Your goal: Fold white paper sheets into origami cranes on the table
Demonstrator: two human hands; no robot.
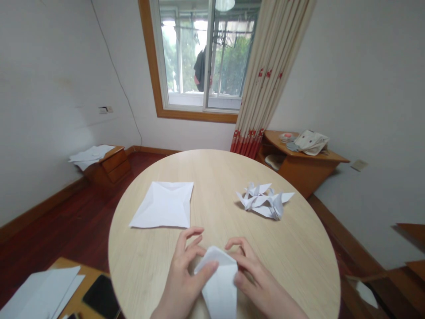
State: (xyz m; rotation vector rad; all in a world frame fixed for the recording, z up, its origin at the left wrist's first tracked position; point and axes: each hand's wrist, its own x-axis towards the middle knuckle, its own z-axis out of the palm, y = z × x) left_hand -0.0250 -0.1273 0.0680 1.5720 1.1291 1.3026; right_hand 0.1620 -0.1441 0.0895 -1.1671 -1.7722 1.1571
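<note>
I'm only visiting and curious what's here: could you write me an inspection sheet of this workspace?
Surface: round pale wood table.
Job's things: partly folded white paper at the near edge; creased square sheet beyond it on the left; folded paper figures on the right.
Clutter: dark phone and loose sheets on a side stand, lower left.
Grippers: left hand and right hand both pinch the partly folded white paper.
Cables: thin wire down the left wall.
Surroundings: window, curtain, low cabinet with papers, corner shelf with a bag.

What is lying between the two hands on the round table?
A folded white paper, held by the left hand and the right hand; the head view shows it.
</note>
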